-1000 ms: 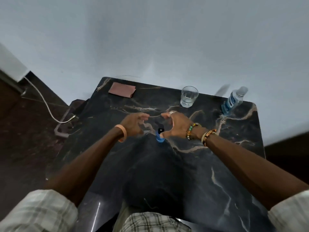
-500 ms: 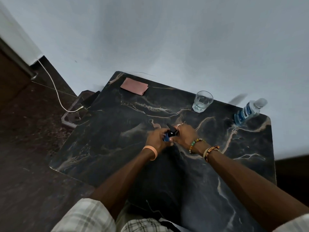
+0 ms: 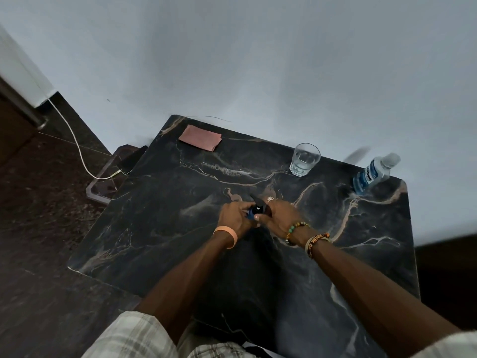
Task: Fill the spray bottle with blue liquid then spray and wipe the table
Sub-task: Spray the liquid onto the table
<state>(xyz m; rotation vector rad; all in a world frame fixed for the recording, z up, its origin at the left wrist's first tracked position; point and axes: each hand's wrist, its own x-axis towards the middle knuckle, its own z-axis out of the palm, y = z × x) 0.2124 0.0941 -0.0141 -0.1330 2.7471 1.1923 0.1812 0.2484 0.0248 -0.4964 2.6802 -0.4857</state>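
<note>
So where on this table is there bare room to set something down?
Free: the near-left stretch of the table between the left forearm and its left edge; the strip between the pink cloth and the glass; the right side, nearer than the blue-liquid bottle. Crowded: the centre, where left hand and right hand grip the spray bottle.

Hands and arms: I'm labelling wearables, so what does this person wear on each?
Left hand: a plain peach rubber wristband. Right hand: a silver ornate ring, a green-and-brown beaded bracelet and a woven lettered band. Both arms are bare below short pale plaid sleeves.
</note>
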